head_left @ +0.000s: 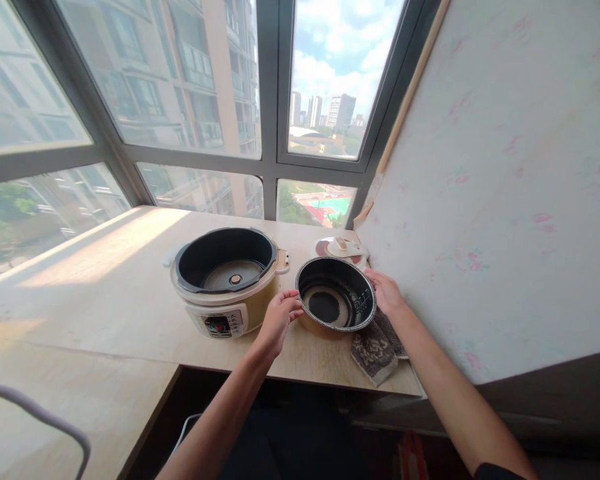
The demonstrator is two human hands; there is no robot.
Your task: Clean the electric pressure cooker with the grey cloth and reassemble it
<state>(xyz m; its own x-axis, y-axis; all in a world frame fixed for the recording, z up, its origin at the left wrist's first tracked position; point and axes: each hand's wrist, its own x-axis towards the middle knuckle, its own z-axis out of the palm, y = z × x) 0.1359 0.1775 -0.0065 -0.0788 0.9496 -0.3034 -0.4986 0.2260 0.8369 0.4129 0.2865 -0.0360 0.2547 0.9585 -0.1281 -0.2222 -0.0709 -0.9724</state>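
A dark inner pot (325,303) of a cooker, with level marks on its inside wall, is between my two hands. My left hand (280,319) grips its rim on the left, fingers bent over the edge. At the far right side of the rim, my right hand (386,291) holds the pot too, its fingers partly hidden behind it. To the left stands the electric pressure cooker (260,310), lidless, its dark chamber showing a round knob in the floor. Under and beside the pot lies a grey-brown patterned cloth (375,353).
Behind the pot rests the cooker lid (343,248), near the papered wall (505,200). The pale wooden counter (105,307) runs along the windows, with a front edge and a dark gap below. A grey cable (40,413) curves at the lower left.
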